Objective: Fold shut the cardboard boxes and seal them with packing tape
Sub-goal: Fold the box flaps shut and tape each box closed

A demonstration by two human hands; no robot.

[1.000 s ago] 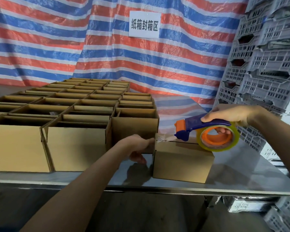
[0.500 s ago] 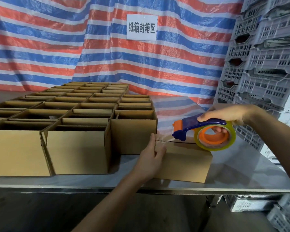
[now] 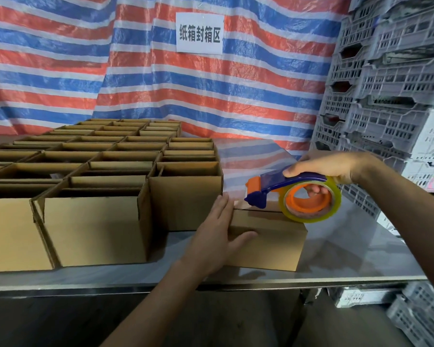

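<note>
A small cardboard box (image 3: 276, 242) with its flaps folded shut stands near the front edge of the steel table (image 3: 348, 256). My left hand (image 3: 217, 232) lies flat against the box's left end, fingers straight, thumb across the front face. My right hand (image 3: 328, 169) grips a blue and orange tape dispenser (image 3: 286, 191) carrying a roll of clear tape (image 3: 311, 200). The dispenser's nose sits over the left part of the box top, and a strip of tape runs from it down to the left edge by my fingertips.
Several rows of open cardboard boxes (image 3: 95, 171) fill the left half of the table, the nearest (image 3: 186, 204) directly behind the shut box. Stacked grey plastic crates (image 3: 391, 91) rise on the right. A striped tarpaulin with a paper sign (image 3: 199, 33) hangs behind.
My left hand has gone from curled at the box's top left corner to flat against its left end, pressing the tape down. The dispenser has stayed above the box top.
</note>
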